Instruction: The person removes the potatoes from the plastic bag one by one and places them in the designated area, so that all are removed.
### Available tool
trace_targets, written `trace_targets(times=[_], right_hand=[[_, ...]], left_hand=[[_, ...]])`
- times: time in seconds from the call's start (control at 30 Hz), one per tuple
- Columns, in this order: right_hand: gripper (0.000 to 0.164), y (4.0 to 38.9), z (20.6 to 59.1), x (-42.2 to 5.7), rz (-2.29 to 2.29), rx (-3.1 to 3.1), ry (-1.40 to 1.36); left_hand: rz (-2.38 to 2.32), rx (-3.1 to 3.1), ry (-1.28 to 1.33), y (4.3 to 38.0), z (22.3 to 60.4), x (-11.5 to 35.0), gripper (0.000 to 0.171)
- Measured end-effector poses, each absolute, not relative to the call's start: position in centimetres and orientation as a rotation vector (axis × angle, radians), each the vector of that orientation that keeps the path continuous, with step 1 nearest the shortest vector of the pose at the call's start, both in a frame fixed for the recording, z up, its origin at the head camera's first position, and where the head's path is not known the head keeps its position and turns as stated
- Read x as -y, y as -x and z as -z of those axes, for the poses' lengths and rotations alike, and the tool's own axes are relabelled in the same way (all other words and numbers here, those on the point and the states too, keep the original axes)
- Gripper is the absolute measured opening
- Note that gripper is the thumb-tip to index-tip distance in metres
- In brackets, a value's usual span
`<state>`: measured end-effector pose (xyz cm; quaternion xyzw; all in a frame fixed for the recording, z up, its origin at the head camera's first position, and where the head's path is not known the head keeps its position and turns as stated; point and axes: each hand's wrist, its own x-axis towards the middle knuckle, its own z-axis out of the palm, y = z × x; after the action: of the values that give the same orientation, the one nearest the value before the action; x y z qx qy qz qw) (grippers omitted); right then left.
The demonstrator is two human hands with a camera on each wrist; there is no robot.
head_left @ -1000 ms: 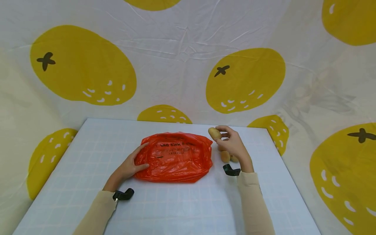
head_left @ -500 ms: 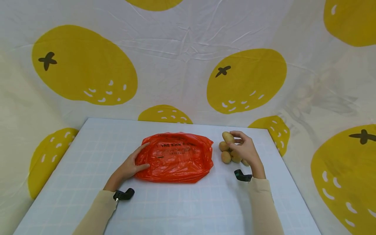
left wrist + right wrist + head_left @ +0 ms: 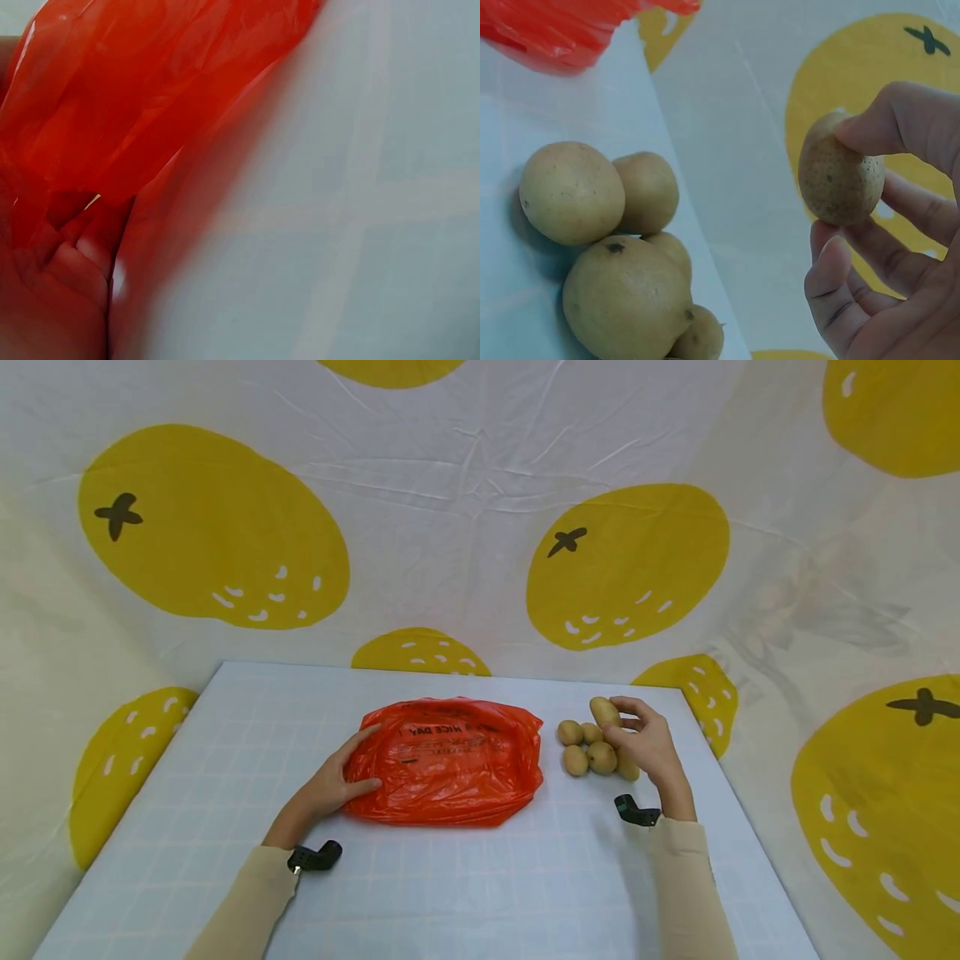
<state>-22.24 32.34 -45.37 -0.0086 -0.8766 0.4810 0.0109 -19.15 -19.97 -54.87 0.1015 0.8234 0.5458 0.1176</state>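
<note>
A crinkled red plastic bag (image 3: 450, 768) with black print lies on the table, its end also seen in the left wrist view. My left hand (image 3: 330, 785) grips its left end, fingers and thumb on the film; in the left wrist view the bag (image 3: 142, 105) covers part of the fingers. My right hand (image 3: 648, 743) pinches a small oval potato (image 3: 604, 712) between thumb and fingers, above several other potatoes (image 3: 576, 760) clustered right of the bag. The right wrist view shows the held potato (image 3: 836, 176) with speckled skin, raised off to the side of the cluster (image 3: 626, 300).
The table (image 3: 480, 893) has a pale checked cover. Behind and beside it hangs a white cloth (image 3: 450, 568) printed with large yellow fruit. Black wrist cameras (image 3: 636, 811) are strapped to both wrists.
My right hand has moved right, with the potato, from beside the bag's right end to over the potato cluster, uncovering more of it. The left hand and bag stay in place.
</note>
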Motion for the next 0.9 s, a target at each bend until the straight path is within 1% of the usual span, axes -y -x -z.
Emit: trace_targets(times=[0.17,0.4,0.67,0.9], right_hand=[[0.055,22.3,45.1,-32.6,-1.493,2.717,0.053],[0.06,21.9,45.5,-33.3,-1.519,2.704,0.06],[0.059,21.9,46.7,-33.8,-1.477,2.739,0.099],[0.058,21.5,47.1,-34.6,-1.459,2.723,0.103]], left_hand=[[-1.602,-2.404,-0.278,19.1,54.8,20.1,0.093],[-1.603,-2.393,-0.27,19.0,55.0,20.0,0.093],[-1.605,-2.408,-0.298,19.0,55.1,20.2,0.093],[-1.604,-2.399,-0.267,19.1,55.1,20.1,0.093]])
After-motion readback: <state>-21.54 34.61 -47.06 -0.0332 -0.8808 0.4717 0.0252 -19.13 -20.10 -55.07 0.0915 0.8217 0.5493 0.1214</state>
